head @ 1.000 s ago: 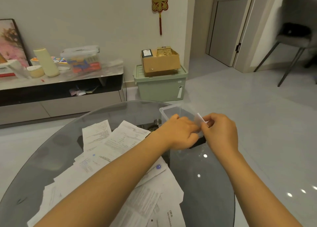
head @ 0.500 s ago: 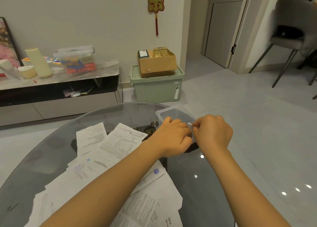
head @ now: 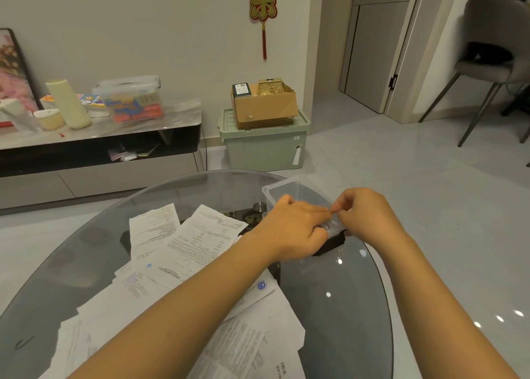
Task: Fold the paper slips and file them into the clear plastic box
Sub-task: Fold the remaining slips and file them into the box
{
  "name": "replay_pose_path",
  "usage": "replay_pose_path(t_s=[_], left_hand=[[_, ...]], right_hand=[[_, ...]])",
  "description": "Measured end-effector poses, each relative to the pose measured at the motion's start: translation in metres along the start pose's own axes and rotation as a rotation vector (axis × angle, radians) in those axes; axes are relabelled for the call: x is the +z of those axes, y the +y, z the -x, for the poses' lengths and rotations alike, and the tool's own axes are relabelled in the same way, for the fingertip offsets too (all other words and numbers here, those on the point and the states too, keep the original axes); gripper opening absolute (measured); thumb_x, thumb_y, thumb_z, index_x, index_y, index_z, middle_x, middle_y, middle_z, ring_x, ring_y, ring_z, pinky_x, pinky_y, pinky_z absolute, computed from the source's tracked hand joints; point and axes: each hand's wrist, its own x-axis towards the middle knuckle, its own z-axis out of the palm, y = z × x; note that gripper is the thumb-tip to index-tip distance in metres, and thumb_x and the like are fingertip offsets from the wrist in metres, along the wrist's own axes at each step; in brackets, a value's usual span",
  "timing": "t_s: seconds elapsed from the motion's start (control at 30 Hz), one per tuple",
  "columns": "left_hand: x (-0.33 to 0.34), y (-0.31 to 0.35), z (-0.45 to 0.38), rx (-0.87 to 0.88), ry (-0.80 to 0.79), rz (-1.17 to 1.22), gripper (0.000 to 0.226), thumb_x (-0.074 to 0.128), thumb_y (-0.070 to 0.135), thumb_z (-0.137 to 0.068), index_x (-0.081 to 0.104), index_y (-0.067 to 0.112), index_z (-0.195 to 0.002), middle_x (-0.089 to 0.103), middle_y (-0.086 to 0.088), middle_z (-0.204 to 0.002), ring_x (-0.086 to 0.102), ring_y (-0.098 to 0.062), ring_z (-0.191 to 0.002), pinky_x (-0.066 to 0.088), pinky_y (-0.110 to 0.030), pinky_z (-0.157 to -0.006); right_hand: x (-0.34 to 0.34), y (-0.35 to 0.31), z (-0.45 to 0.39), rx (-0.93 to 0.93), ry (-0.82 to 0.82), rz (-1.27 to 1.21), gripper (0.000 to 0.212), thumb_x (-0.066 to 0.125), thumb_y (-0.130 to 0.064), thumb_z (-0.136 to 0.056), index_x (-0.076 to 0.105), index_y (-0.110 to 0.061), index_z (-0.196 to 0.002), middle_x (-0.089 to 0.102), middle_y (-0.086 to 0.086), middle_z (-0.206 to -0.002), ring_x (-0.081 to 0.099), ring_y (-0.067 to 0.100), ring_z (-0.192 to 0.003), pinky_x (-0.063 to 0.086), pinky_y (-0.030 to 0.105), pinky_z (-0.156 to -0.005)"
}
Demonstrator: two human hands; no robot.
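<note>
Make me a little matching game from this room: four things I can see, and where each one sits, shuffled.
Things:
1. cardboard box
2. clear plastic box
3. red hanging ornament
4. cream bottle

Places:
A. on the wall
B. on the low cabinet at left
C. on the green storage bin
D. on the glass table, under the hands

Pairs: 1-C, 2-D, 3-A, 4-B

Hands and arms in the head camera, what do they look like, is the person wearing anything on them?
Both forearms are bare from the bottom edge of the picture up to the wrists: no sleeves show. The left hand and the right hand have no gloves. No watch, bracelet or ring is visible. The fingers are bare too.
</note>
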Motion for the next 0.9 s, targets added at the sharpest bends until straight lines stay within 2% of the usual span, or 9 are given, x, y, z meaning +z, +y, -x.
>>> replay_pose_path(t_s=[0.1,0.17,0.23,0.33,0.47,0.57,0.67,0.8,0.9], left_hand=[[-0.003,0.004,-0.004,-0.017,-0.101,-0.04,0.073,0.006,0.041,-0.078,0.055,0.021,-0.129,0.054,0.002,-0.136,0.048,-0.014,-0.119,0.025,-0.032,-0.095],[-0.005,0.005,-0.006,-0.049,-0.183,-0.074,0.071,0.008,0.039,-0.08,0.046,0.024,-0.137,0.041,0.005,-0.147,0.038,-0.013,-0.132,0.024,-0.033,-0.101],[-0.006,0.008,-0.005,-0.059,-0.216,-0.081,0.072,0.007,0.04,-0.079,0.045,0.024,-0.138,0.04,0.004,-0.148,0.035,-0.014,-0.134,0.024,-0.034,-0.103],[-0.01,0.011,0.001,-0.04,-0.129,-0.028,0.077,0.003,0.043,-0.076,0.056,0.019,-0.127,0.05,0.0,-0.139,0.042,-0.013,-0.128,0.025,-0.034,-0.102],[-0.014,0.016,0.013,-0.107,-0.025,0.016,0.066,0.012,0.036,-0.082,0.049,0.024,-0.135,0.04,0.004,-0.148,0.03,-0.008,-0.137,0.012,-0.033,-0.113],[-0.018,0.025,0.029,-0.173,0.033,0.029,0.065,0.013,0.034,-0.083,0.05,0.023,-0.135,0.04,0.005,-0.147,0.03,-0.007,-0.137,0.007,-0.033,-0.115],[-0.022,0.04,0.056,-0.235,0.081,0.049,0.064,0.014,0.034,-0.083,0.051,0.023,-0.134,0.041,0.005,-0.147,0.029,-0.006,-0.137,0.003,-0.032,-0.115],[-0.026,0.057,0.094,-0.323,0.149,0.073,0.059,0.016,0.034,-0.087,0.05,0.025,-0.134,0.042,0.007,-0.146,0.029,-0.003,-0.135,0.0,-0.029,-0.114],[-0.026,0.072,0.131,-0.388,0.136,0.073,0.055,0.017,0.035,-0.09,0.046,0.028,-0.136,0.039,0.009,-0.147,0.027,-0.004,-0.137,-0.001,-0.031,-0.115]], right_hand=[[0.001,0.009,0.004,-0.028,0.048,-0.077,0.02,0.047,0.0,-0.085,0.059,-0.016,-0.085,0.058,0.002,-0.084,0.064,0.026,-0.075,0.049,0.03,-0.065],[0.004,0.013,0.003,-0.054,0.057,-0.107,0.02,0.048,-0.001,-0.086,0.059,-0.018,-0.087,0.059,0.002,-0.084,0.063,0.023,-0.073,0.047,0.025,-0.06],[0.003,0.016,0.004,-0.068,0.066,-0.147,0.019,0.049,-0.003,-0.087,0.06,-0.018,-0.09,0.06,0.0,-0.081,0.062,0.017,-0.066,0.043,0.018,-0.054],[0.004,0.017,0.007,-0.069,0.07,-0.203,0.016,0.051,-0.006,-0.09,0.059,-0.019,-0.093,0.059,-0.005,-0.082,0.06,0.011,-0.061,0.04,0.014,-0.051],[-0.001,0.015,0.015,-0.098,0.117,-0.256,0.018,0.053,-0.006,-0.089,0.059,-0.023,-0.093,0.056,-0.007,-0.089,0.057,0.012,-0.077,0.048,0.024,-0.071],[-0.005,0.013,0.023,-0.132,0.154,-0.26,0.018,0.053,-0.007,-0.088,0.063,-0.02,-0.097,0.057,-0.007,-0.091,0.051,0.002,-0.073,0.041,0.018,-0.065],[-0.008,0.005,0.043,-0.185,0.135,-0.285,0.018,0.055,-0.007,-0.088,0.064,-0.02,-0.095,0.058,-0.008,-0.088,0.051,0.001,-0.071,0.038,0.012,-0.06],[-0.004,-0.008,0.069,-0.233,0.075,-0.313,0.016,0.057,-0.008,-0.086,0.065,-0.021,-0.092,0.059,-0.009,-0.084,0.053,0.004,-0.07,0.042,0.015,-0.061],[0.005,-0.012,0.096,-0.274,-0.005,-0.288,0.016,0.058,-0.008,-0.085,0.066,-0.018,-0.094,0.06,-0.009,-0.085,0.055,0.01,-0.074,0.044,0.016,-0.066]])
